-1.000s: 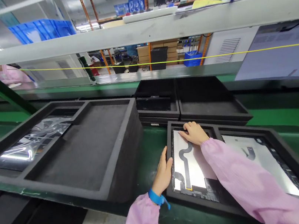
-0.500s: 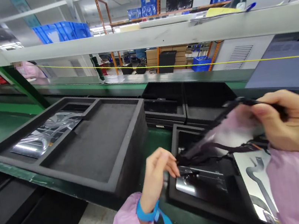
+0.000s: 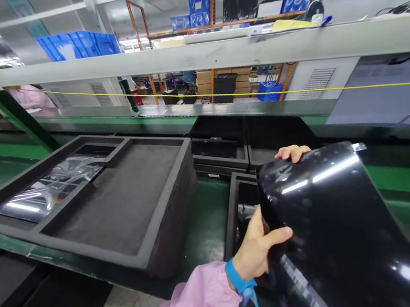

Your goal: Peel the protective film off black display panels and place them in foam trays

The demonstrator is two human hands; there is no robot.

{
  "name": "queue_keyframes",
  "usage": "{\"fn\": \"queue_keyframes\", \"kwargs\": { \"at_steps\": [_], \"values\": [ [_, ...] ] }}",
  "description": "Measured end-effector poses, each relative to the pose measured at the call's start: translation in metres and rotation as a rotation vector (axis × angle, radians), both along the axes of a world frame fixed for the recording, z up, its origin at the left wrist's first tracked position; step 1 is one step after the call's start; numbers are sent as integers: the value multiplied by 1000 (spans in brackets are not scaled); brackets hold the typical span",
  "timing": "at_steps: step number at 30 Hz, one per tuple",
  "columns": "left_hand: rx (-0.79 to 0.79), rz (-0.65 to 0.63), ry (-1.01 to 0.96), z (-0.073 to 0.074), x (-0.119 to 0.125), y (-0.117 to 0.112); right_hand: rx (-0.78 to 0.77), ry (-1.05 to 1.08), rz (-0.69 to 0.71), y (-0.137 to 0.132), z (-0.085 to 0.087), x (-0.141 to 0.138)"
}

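Observation:
A glossy black screen panel [image 3: 337, 216] is tilted up at the lower right, its shiny face towards me. My left hand [image 3: 255, 248], with a blue wrist strap [image 3: 241, 281], grips the panel's left edge, thumb on the front and fingers behind. At the top edge, the curled fingertips of my right hand [image 3: 293, 153] show; the panel hides the rest of that hand. Partly covered behind the panel is a black foam tray [image 3: 231, 211] with a film-wrapped dark part inside.
To the left sits a large two-compartment black foam tray [image 3: 166, 205], with a film-covered panel [image 3: 55, 183] in its left compartment. More black trays [image 3: 221, 158] stand at the back of the green bench [image 3: 200, 226]. A yellow cord [image 3: 188, 96] crosses beyond, below a white rail [image 3: 175, 58].
The panel has been raised and turned, so its glossy face now shows. My left hand has moved right onto its edge. My right hand has gone mostly behind it.

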State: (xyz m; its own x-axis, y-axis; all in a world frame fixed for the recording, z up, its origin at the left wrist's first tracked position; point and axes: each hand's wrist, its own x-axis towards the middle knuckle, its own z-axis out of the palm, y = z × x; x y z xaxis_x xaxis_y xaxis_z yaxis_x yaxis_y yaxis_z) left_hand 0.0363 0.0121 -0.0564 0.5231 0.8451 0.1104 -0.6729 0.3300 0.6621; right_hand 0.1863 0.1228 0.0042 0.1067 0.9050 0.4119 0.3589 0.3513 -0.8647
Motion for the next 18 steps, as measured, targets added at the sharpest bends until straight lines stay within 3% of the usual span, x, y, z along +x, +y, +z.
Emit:
{"fn": "queue_keyframes", "kwargs": {
  "at_steps": [5,7,9,12,14,16,18],
  "values": [
    [51,178,198,15,-34,9,-189,216,94,-44,9,16],
    [148,276,325,25,-43,8,-206,75,-42,-53,11,23],
    [245,331,416,34,-46,5,-157,-147,-277,-58,8,27],
    [292,306,472,43,-46,-2,54,-485,-617,-65,-3,23],
    [292,285,497,45,-45,-3,256,-644,-708,-74,-9,16],
    [282,293,519,46,-45,-2,373,-568,-621,-85,-11,6],
    [248,323,511,46,-46,1,337,-372,-428,-98,-10,-3]
  ]
}}
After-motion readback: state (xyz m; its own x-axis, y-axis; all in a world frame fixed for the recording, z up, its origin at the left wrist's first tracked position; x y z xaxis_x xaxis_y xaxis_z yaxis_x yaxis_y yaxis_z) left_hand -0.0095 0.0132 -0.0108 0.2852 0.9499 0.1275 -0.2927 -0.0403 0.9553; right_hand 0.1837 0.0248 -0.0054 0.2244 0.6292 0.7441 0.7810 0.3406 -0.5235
